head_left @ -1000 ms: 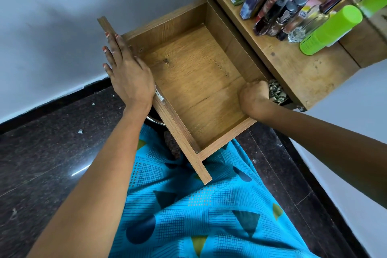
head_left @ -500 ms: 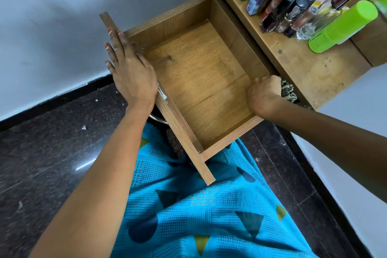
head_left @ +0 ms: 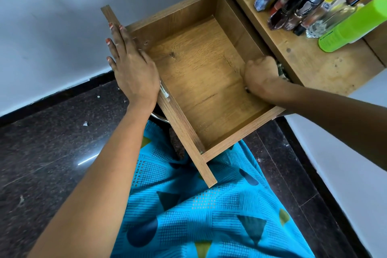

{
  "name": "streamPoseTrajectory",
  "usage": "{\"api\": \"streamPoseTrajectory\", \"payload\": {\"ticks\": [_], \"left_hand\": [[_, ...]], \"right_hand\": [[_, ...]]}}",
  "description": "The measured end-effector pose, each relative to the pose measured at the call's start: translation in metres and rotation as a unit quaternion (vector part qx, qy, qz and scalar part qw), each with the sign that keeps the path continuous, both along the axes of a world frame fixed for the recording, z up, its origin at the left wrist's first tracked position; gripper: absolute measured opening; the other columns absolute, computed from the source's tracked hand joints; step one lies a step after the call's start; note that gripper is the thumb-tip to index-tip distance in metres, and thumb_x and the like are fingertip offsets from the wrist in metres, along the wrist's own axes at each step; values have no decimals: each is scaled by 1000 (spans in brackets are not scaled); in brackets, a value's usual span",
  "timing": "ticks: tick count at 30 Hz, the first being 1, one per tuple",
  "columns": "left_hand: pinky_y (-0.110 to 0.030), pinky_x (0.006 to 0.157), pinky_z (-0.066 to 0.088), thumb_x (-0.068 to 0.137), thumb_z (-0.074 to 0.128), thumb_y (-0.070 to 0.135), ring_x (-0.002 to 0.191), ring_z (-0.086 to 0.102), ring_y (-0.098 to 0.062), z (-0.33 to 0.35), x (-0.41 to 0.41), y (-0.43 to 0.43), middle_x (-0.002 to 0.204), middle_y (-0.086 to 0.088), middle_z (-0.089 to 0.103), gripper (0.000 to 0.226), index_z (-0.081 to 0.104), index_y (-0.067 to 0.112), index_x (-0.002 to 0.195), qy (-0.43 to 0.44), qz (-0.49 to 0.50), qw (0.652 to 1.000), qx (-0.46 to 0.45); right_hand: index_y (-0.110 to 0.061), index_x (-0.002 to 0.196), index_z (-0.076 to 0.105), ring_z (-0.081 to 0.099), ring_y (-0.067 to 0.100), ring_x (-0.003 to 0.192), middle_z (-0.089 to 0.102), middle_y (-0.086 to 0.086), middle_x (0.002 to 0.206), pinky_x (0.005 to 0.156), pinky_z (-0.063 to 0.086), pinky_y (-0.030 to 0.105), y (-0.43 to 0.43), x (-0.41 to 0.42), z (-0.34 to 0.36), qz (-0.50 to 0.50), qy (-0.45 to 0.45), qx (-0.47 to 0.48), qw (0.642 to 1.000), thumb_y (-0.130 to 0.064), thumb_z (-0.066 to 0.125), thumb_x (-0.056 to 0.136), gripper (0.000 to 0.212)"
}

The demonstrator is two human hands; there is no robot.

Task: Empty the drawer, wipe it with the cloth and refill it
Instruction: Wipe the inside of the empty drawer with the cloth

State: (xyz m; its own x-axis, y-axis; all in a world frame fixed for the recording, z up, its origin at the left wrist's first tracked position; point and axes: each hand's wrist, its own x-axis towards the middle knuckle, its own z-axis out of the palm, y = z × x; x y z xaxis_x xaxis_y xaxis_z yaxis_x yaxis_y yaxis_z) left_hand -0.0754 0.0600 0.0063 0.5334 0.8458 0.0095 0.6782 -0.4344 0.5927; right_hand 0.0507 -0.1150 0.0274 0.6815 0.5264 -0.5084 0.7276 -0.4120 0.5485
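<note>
Drawer first: it stands pulled well out of the wooden unit and fills the middle of the frame. We see nothing lying in it, only bare wood grain on its floor and walls, so the emptying looks done to us.

The small bottles and the green bottle crowd the tabletop in the upper right of the frame. We cannot tell which of them belong in the drawer.

Our left hand lies flat on the top edge of the drawer front at centre left. Its fingers are straight and a little apart, and it presses down to steady the drawer rather than gripping it. Our right hand sits right of centre, down inside the drawer against its far wall, near where the drawer meets the unit. Its fingers are curled into a fist. A scrap of dark patterned cloth shows just beyond the knuckles, under the tabletop edge. We judge the fist is bunched on it, though most of the cloth is hidden.

That puts us in the wiping step — the middle of the task. How much of the floor and walls has been covered we cannot tell, since the wood looks much the same all over. What is left, as we read it, is finishing the wipe and then refilling the drawer.
</note>
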Motion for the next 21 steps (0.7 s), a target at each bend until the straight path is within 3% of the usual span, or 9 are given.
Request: {"api": "streamPoseTrajectory", "payload": {"ticks": [4,9,13,19,21], "left_hand": [[-41,118,5,98,24,11,144,2,-25,-1,1,1,156,-4,4,50,12,11,147,2,-1,1000,-1],[-41,118,5,98,23,13,144,2,-25,-2,1,2,156,-4,3,50,11,11,147,8,-1,1000,3],[-41,117,6,99,23,17,144,4,-25,-2,1,3,156,-4,5,48,13,12,146,2,0,1000,-2],[-42,117,6,99,24,15,144,3,-25,-1,0,1,156,-4,5,49,13,11,147,0,-3,1000,-5],[-42,117,6,98,24,13,144,3,-25,-1,0,1,156,-4,5,50,13,11,146,-1,-3,1000,-7]], "right_hand": [[-6,121,49,48,29,112,56,15,116,87,42,36,32,24,6,147,-53,11,988,-7,43,92,29],[-14,122,51,42,24,118,53,9,121,85,42,34,49,40,9,338,-118,-42,933,-20,50,89,33],[-14,124,51,42,25,120,47,8,131,90,42,37,29,35,11,321,-75,-68,942,-17,52,88,36],[-9,128,44,53,20,112,47,6,128,88,44,31,-14,8,18,265,25,-135,954,-10,39,95,34],[-8,129,43,54,19,111,50,4,126,81,44,28,-29,-1,14,251,30,-164,953,-7,36,96,34]]}}
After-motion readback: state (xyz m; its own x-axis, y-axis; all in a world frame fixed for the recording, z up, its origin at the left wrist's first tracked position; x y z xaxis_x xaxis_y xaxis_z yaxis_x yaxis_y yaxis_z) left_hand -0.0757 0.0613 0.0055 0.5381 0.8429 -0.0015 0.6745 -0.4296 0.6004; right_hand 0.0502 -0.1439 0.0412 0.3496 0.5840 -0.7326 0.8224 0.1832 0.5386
